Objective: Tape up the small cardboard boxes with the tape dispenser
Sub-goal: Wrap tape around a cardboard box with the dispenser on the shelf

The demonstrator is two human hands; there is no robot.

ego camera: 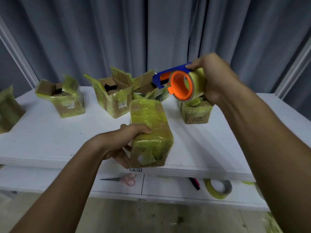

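1. Head view: a closed box [149,132], wrapped in yellowish tape, is held at the near edge of the white table [50,140]. It is gripped by the left hand [124,142], with the thumb laid over its top face and the fingers curled under its left side.
2. The dispenser [178,81], blue with an orange core and a roll of yellowish tape, is held above the table by the right hand [213,78]. The fingers are curled round the roll and frame; the blue nose is pointed left. It is kept apart from the held box, up and to the right of it.
3. Further back on the table, an open box [65,98] is seen at left, an open box with raised flaps [114,96] at centre, another [148,86] behind the held box, and one [195,111] below the dispenser. A taped box [8,108] is cut off by the left edge.
4. On the lower shelf [168,187], scissors [124,179] with pink handles, a dark marker [195,183] and a spare roll [218,188] are seen. A small label [135,170] is fixed to the table edge.
5. Grey curtains [151,31] are hung behind the table.
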